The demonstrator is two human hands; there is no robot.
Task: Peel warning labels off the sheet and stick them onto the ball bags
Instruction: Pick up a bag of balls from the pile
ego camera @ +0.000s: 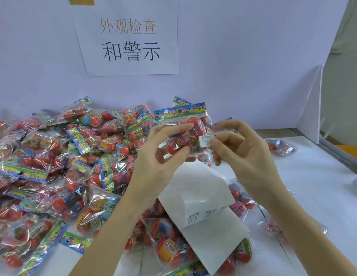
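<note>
Left hand (163, 148) pinches clear crinkly ball bag (181, 134); right hand (235, 148) fingertips press small white warning label (206, 140) on. Risk: film wrinkles, label creases or lifts.

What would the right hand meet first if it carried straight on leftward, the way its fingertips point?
Probably the ball bag held in the left hand; the right hand already has a warning label at its surface.

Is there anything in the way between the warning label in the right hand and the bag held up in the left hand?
Nothing visible. The right hand holds the warning label right against the clear front of the ball bag that the left hand holds up. The label sheet lies lower, out of the way.
</note>
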